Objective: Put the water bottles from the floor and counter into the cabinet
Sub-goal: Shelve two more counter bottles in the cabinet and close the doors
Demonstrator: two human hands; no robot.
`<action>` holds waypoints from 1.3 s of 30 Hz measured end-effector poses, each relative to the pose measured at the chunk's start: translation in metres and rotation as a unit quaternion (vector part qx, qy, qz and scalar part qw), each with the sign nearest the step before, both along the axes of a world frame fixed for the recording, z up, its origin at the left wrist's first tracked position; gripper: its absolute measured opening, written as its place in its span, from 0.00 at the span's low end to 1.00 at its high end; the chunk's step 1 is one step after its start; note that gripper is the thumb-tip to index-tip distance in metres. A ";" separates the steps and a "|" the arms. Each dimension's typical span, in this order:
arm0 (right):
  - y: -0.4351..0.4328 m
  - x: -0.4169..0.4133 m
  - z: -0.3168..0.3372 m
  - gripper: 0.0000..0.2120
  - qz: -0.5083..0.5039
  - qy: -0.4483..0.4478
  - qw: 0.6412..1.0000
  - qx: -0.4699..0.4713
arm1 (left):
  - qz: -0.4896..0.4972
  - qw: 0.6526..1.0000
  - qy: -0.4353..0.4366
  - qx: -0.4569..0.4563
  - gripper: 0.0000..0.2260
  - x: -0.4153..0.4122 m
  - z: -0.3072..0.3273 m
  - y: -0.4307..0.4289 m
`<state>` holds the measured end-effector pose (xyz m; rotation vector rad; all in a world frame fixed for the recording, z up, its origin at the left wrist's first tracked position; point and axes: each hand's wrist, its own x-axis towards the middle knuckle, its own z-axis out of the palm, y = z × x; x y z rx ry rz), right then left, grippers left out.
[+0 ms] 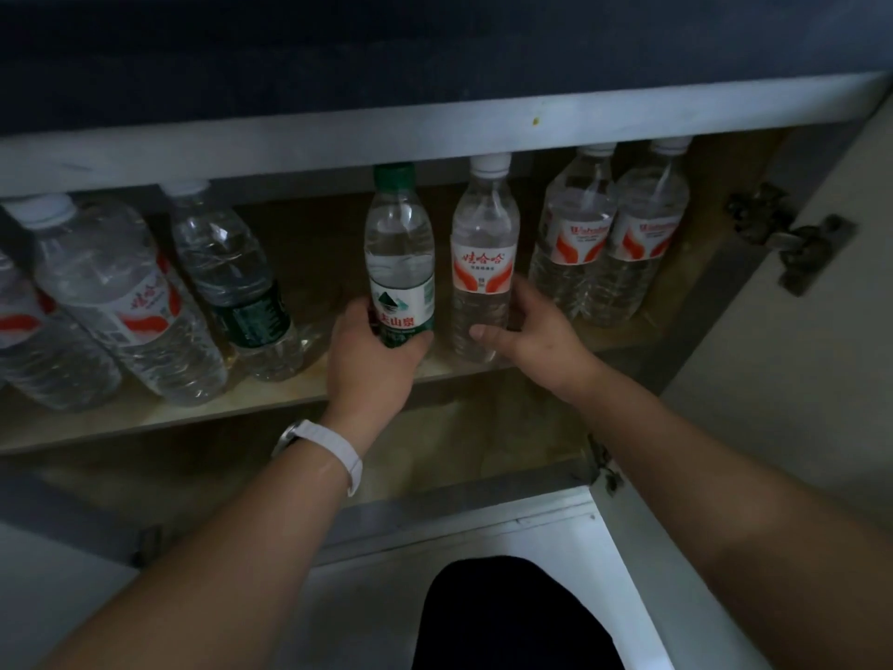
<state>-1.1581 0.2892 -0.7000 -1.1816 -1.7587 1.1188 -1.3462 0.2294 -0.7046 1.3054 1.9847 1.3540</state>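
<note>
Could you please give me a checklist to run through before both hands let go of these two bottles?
1. Green-capped bottle upright in left hand: ok.
2. White-capped bottle upright in right hand: ok.
3. Green-capped bottle's base seated on the shelf: cannot tell, the hand covers it.
4. Held bottles apart from each other: ok.
5. White-capped bottle clear of the two bottles at far right: ok.
6. Cabinet door open for withdrawal: ok.

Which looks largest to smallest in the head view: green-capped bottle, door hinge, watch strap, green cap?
1. green-capped bottle
2. door hinge and watch strap: look alike; strap is nearer, so unranked
3. green cap
</note>
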 end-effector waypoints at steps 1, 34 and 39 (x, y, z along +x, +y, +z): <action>-0.001 0.000 0.000 0.31 0.004 0.000 1.000 0.001 | 0.000 1.000 0.001 -0.003 0.23 0.000 0.000 0.000; 0.005 -0.045 -0.027 0.28 -0.249 -0.055 0.957 0.136 | -0.041 0.998 -0.035 -0.028 0.22 0.016 0.007 0.025; -0.007 -0.041 -0.019 0.32 -0.240 -0.024 0.964 0.110 | -0.056 0.998 -0.032 -0.018 0.27 0.011 0.009 0.013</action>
